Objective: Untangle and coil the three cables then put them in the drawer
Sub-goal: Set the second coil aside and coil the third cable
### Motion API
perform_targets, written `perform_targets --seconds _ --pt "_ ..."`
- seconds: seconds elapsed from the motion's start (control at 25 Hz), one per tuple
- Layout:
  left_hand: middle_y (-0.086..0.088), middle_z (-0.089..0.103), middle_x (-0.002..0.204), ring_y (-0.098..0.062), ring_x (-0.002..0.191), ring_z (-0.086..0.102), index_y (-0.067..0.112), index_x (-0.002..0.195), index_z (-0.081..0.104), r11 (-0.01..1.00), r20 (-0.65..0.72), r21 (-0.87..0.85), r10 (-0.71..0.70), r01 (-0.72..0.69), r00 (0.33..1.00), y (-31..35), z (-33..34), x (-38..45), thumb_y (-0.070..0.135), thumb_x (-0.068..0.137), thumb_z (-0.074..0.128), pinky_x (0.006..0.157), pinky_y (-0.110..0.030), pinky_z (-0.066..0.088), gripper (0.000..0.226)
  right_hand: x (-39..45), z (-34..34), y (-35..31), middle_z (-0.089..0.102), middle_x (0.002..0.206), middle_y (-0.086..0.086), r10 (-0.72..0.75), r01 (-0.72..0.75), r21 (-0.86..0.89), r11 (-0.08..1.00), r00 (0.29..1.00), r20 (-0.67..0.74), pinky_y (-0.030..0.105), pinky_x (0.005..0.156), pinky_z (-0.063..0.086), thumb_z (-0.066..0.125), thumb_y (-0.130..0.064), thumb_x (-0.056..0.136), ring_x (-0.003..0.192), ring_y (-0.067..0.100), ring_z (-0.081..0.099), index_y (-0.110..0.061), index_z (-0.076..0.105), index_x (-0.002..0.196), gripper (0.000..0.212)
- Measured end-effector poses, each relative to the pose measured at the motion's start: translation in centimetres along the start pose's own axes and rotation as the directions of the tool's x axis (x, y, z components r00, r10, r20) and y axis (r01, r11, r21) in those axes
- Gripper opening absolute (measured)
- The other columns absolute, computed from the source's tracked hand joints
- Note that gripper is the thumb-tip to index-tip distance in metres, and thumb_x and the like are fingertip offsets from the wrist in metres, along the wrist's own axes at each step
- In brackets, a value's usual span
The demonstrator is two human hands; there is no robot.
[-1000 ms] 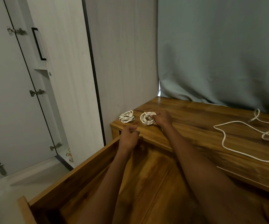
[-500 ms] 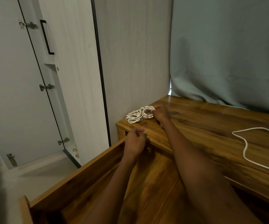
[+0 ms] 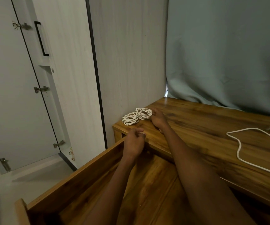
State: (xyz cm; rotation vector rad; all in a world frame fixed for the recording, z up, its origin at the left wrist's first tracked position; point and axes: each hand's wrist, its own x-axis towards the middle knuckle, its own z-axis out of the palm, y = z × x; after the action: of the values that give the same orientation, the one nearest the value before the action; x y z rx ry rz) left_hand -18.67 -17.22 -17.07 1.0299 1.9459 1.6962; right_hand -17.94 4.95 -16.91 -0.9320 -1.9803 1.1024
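Two coiled white cables lie side by side at the left corner of the wooden desk: the first coil and the second coil, which touch each other. My right hand rests on the desk with its fingers closed on the right edge of the second coil. My left hand is a loose fist with nothing in it, over the desk's front edge and above the open drawer. A third white cable lies uncoiled on the desk at the right.
A pale wardrobe side stands right behind the coils. An open wardrobe door with a black handle hangs at the left. A grey-green curtain falls onto the desk's back edge. The drawer's wooden bottom shows between my forearms.
My right hand has slid the second coil left until it touches the first coil. My left hand stays in a fist at the desk's front edge. The view has shifted left.
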Motion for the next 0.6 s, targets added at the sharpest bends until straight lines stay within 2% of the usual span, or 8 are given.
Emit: perform_targets --seconds 0.16,0.32,0.4,0.48,0.6 --pt "0.014 0.056 0.088 -0.003 0.073 0.054 0.021 0.12 0.059 0.999 0.01 0.021 0.028 -0.029 1.0 0.4 0.1 -0.4 0.019 0.102 0.052 0.067 -0.027 0.052 0.019 -3.7 -2.4 -0.4 0.06 0.139 0.002 0.031 -0.033 -0.046 0.998 0.999 -0.037 0.033 0.093 0.048 0.055 -0.009 0.095 0.121 0.026 0.059 -0.019 0.057 0.139 0.045" --pt "0.0 0.065 0.095 -0.023 0.085 0.066 0.02 0.116 0.062 0.999 0.058 0.013 0.031 -0.032 0.998 1.5 1.2 -1.4 0.021 0.1 0.055 0.077 -0.042 0.057 0.018 -7.7 -5.8 0.4 0.06 0.14 0.004 0.029 -0.035 -0.112 0.993 0.998 -0.058 0.032 0.098 0.046 0.058 -0.013 0.096 0.122 0.022 0.057 -0.018 0.06 0.137 0.041" --pt "-0.006 0.069 0.098 -0.025 0.087 0.067 0.022 0.112 0.064 0.998 0.09 0.036 0.045 -0.048 0.995 2.0 2.1 -2.1 0.023 0.098 0.056 0.079 -0.046 0.057 0.015 -10.2 -7.5 0.5 0.063 0.133 0.003 0.01 -0.018 -0.153 0.988 0.999 -0.051 0.033 0.1 0.046 0.06 -0.016 0.097 0.121 0.021 0.058 -0.016 0.065 0.131 0.034" --pt "-0.006 0.07 0.098 -0.025 0.088 0.068 0.026 0.108 0.065 0.995 0.128 0.059 0.074 -0.082 0.989 2.3 3.1 -2.8 0.025 0.098 0.056 0.079 -0.047 0.057 0.013 -12.8 -9.6 0.4 0.067 0.121 0.0 0.018 -0.024 -0.167 0.986 0.999 -0.037 0.037 0.097 0.051 0.061 -0.02 0.097 0.111 0.02 0.063 -0.018 0.069 0.124 0.028" --pt "-0.002 0.069 0.1 -0.023 0.09 0.068 0.03 0.105 0.064 0.985 0.149 0.102 0.121 -0.137 0.981 3.1 4.5 -3.7 0.027 0.098 0.057 0.081 -0.047 0.059 0.01 -16.7 -13.0 0.2 0.076 0.094 -0.004 -0.017 0.005 -0.181 0.983 0.998 -0.061 0.043 0.082 0.059 0.056 -0.024 0.098 0.081 0.014 0.07 -0.023 0.073 0.11 0.021"
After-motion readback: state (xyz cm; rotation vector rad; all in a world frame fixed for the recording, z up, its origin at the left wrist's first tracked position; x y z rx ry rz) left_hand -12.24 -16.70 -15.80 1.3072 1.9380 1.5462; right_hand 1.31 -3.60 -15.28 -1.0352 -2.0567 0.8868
